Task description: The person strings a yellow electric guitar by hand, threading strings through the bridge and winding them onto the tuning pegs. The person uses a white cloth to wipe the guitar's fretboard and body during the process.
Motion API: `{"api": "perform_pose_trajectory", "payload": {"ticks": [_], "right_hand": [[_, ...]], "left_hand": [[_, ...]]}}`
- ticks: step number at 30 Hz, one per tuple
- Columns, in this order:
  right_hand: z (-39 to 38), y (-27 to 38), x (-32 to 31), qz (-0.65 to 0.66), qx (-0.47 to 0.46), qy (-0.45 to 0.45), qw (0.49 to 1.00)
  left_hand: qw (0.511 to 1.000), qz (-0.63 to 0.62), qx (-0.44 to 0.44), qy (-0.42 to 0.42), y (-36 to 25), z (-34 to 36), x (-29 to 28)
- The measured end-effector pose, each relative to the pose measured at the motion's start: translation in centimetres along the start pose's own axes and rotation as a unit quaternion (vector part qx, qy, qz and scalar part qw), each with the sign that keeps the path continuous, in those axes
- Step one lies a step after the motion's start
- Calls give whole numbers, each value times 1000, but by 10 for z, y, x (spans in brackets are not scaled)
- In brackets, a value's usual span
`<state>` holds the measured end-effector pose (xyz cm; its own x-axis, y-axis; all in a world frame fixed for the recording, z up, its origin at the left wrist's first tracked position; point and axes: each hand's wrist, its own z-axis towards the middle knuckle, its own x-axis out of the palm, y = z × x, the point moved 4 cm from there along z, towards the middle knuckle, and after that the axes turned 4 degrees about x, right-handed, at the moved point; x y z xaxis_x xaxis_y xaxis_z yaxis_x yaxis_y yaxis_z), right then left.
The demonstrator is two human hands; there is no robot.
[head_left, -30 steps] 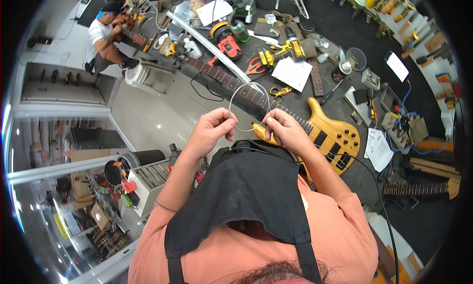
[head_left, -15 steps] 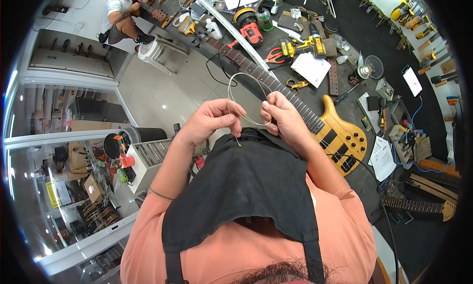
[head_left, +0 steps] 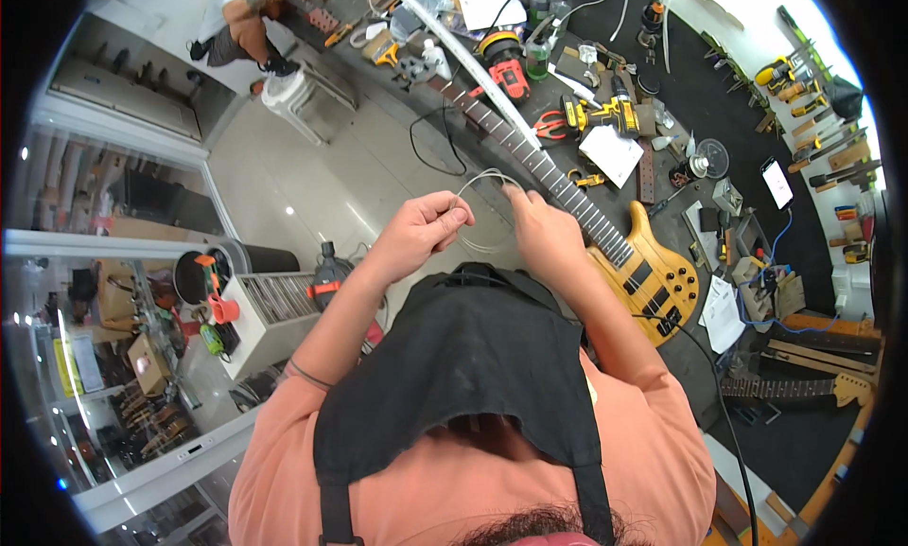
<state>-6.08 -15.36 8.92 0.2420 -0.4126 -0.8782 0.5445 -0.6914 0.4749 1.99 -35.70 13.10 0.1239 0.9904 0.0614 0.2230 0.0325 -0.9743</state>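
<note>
A thin, pale coiled bass string [head_left: 493, 173] hangs in loops between my two hands, in front of the black apron [head_left: 454, 328]. My left hand [head_left: 421, 232] pinches the coil's left side between thumb and fingers. On the other side, my right hand [head_left: 546, 229] is closed on the loops, back turned up, so its fingertips are partly hidden. Just beyond the right hand, a natural-wood electric bass [head_left: 683, 279] lies on the dark bench, its fretted neck [head_left: 530, 163] pointing to the far left.
Near the bass neck lie a long straightedge [head_left: 454, 49], a red sander [head_left: 508, 78], red-handled pliers [head_left: 550, 126] and a yellow cordless drill [head_left: 605, 115]. A black cable [head_left: 724, 385] crosses the bench at right. A person [head_left: 248, 26] sits far left, near a white stool [head_left: 295, 101].
Both hands have shifted slightly, and the right has turned its back upward. The string's end that hung below my left hand no longer shows. The whole view has shifted a little.
</note>
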Motion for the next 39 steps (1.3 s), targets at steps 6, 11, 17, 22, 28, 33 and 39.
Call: {"api": "perform_pose_trajectory", "payload": {"ticks": [6, 11, 17, 22, 28, 33, 39], "right_hand": [[17, 67, 38, -93, 85, 73, 989], [18, 109, 78, -53, 20, 35, 998], [30, 130, 92, -110, 64, -4, 992], [5, 102, 93, -143, 127, 22, 981], [-44, 69, 53, -144, 95, -157, 973], [-83, 53, 25, -132, 78, -264, 952], [-127, 43, -7, 156, 1, -161, 975]], "left_hand": [[998, 48, -40, -3, 44, -57, -61], [992, 126, -32, -5, 80, -89, -96], [999, 3, 21, 43, 91, -95, -98], [992, -82, -38, 91, 86, -86, -80], [985, -45, -113, 123, 78, -73, -23], [972, -2, -143, 185, 69, -63, 30], [976, 53, -108, 184, 45, -56, 50]]}}
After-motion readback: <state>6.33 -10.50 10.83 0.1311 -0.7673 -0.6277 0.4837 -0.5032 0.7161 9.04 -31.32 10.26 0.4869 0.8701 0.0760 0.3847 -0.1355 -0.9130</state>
